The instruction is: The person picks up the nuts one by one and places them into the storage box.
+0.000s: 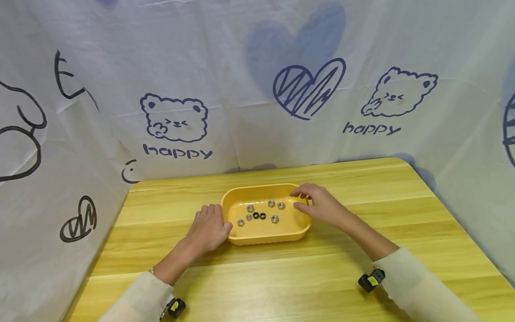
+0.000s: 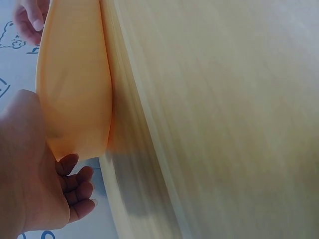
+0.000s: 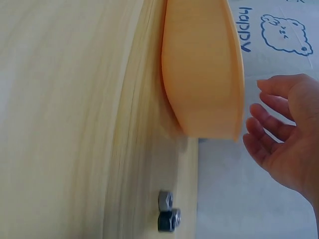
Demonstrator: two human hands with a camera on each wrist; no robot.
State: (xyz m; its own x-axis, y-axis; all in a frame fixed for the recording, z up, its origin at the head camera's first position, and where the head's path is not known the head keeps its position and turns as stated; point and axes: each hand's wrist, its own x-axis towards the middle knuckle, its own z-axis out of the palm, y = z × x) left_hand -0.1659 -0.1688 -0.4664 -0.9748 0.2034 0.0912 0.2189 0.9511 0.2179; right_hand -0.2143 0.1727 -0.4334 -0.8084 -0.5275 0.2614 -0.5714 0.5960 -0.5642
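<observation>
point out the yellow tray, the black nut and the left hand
yellow tray [image 1: 266,240], head view, bare front wall
black nut [image 1: 256,215], head view, its ring
left hand [image 1: 208,227], head view, back of the hand

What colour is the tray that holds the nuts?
The tray is yellow-orange; the head view shows it best.

A makeshift recording booth: white cloth [image 1: 249,67] printed with bears, hearts and "happy" hangs round a plain wooden table [image 1: 362,268], hiding the room.
</observation>
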